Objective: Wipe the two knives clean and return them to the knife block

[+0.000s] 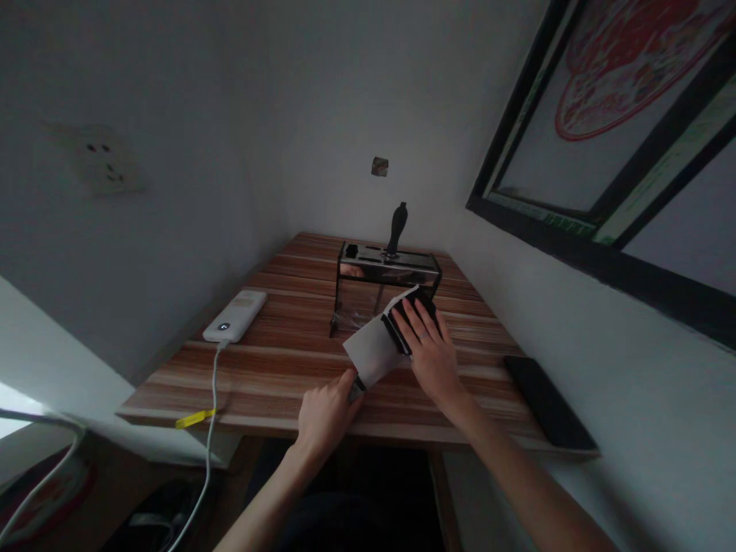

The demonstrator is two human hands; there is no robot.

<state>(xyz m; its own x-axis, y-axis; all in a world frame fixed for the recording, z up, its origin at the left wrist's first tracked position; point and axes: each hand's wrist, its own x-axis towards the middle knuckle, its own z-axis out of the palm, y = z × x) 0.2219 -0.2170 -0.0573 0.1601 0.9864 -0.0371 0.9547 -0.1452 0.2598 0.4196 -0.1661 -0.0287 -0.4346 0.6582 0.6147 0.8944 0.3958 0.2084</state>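
Note:
My left hand [327, 410] is closed around the handle of a broad-bladed cleaver [376, 349], low over the table's front part. The blade slants up and away to the right. Across its far end lies a black cloth [419, 307], with a pale edge showing beyond it. My right hand [431, 349] presses this cloth against the blade, fingers stretched over it and the thumb hidden. Just behind stands a clear-sided knife block [388, 264] with a black frame. One black-handled knife [398, 228] sticks up from its top; its lower part is hard to make out.
The wood-grain table [287, 368] sits in a corner between walls. At left lies a white power bank [235, 316] with a white cable [214, 383] hanging over the edge, a yellow tag [195, 419] on it. A black phone [549, 402] lies near the right edge.

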